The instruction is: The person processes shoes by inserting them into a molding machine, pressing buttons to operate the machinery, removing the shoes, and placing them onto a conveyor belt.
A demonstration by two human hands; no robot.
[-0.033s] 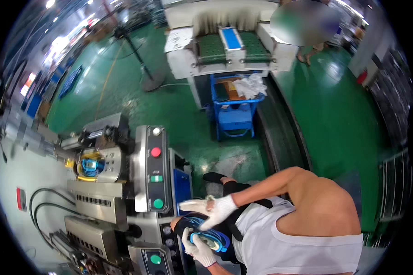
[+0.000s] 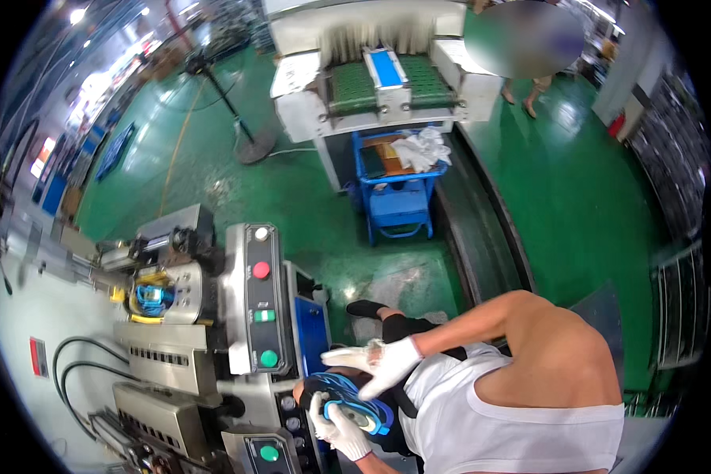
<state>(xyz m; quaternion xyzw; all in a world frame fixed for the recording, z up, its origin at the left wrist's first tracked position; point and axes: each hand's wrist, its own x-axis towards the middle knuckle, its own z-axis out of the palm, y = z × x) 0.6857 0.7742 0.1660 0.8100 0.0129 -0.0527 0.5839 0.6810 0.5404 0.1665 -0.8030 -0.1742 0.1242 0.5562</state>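
- From the head view, the left hand (image 2: 340,433), in a white glove, pinches a blue shoe part (image 2: 362,406) between its thumb and fingers.
- The right hand (image 2: 387,366), in a white glove too, is just above the left hand in the view. It is spread, with the thumb far from the other fingers. The thumb is close to the blue shoe part, but I cannot tell if they touch.
- The blue shoe part is between the two hands, in the left one. It has light blue and dark stripes and a pale patch.
- Just left of the hands is a panel (image 2: 255,341) with white, red and green buttons.
- Farther left of the hands, a metal machine (image 2: 164,341) has a small blue thing (image 2: 152,299) in it, with yellow around it.
- Well past the hands is a blue cart (image 2: 400,204) with white cloths (image 2: 420,148) on it.
- Behind the cart is a big white machine (image 2: 296,91) with green belts (image 2: 355,88).
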